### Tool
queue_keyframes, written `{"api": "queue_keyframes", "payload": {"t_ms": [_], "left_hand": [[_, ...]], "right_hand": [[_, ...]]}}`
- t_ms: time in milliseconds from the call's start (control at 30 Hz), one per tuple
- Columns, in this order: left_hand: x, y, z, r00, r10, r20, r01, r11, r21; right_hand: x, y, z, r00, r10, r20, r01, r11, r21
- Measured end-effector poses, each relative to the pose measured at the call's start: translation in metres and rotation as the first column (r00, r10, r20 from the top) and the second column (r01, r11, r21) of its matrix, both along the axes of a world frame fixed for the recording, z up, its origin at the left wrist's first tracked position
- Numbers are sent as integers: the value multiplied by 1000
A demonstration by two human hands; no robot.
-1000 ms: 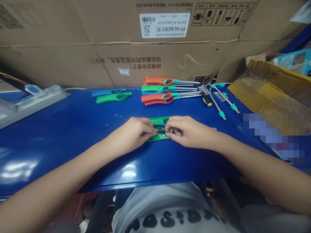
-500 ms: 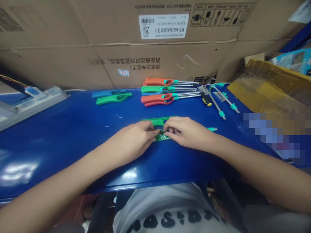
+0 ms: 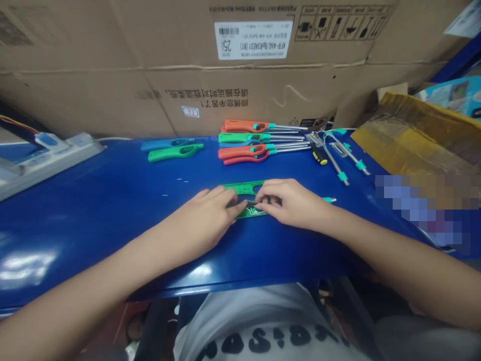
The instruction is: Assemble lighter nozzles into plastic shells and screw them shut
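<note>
Between my hands lies an open half of a green lighter handle [image 3: 247, 215], with thin white wires inside. My left hand [image 3: 210, 215] is closed over its left end, thumb and finger at a small dark part in the shell. From the other side my right hand [image 3: 287, 201] pinches close to the same part; its fingertips partly hide what they grip. Just behind, the other green handle half [image 3: 242, 188] lies flat on the blue table [image 3: 124, 210]. A metal lighter tube with a turquoise end [image 3: 329, 199] sticks out past my right hand.
Assembled orange and green lighters [image 3: 246, 152] lie at the back. Left of them are blue and green handles [image 3: 175, 152]. Loose tubes [image 3: 340, 168] and a black-yellow screwdriver [image 3: 319, 154] lie right. A power strip [image 3: 48, 163], cardboard box [image 3: 169, 75] and taped package [image 3: 417, 135] border the table.
My fingers have shifted slightly on the green handle half, the right fingertips moving a little to the right. The rest of the table looks the same.
</note>
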State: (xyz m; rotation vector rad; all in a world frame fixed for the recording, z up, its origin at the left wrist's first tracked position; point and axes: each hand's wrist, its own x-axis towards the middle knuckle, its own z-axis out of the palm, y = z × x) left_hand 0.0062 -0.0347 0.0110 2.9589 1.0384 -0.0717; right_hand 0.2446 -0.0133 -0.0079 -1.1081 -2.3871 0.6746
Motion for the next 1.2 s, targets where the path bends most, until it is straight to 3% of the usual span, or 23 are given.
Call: {"api": "queue_keyframes", "payload": {"t_ms": [167,267,400,600,767,1200], "left_hand": [[2,9,0,983,52,178,-23,986,-163],[2,10,-1,971,60,230,-17,983,-184],[5,6,0,979,37,203,-2,985,-174],[6,0,4,994,69,82,-62,994,-89],[5,4,3,987,65,148,-38,983,-181],[4,6,-4,952,-10,305,62,985,-159]], "right_hand": [[1,0,0,1000,-14,22,14,1000,6],[0,0,-1,999,-12,31,11,1000,27],[-2,0,-1,1000,-13,26,12,999,44],[0,2,3,998,-50,-37,47,997,-58],[5,4,5,995,-82,-63,72,986,-154],[1,2,-1,1000,-2,-13,2,1000,7]]}}
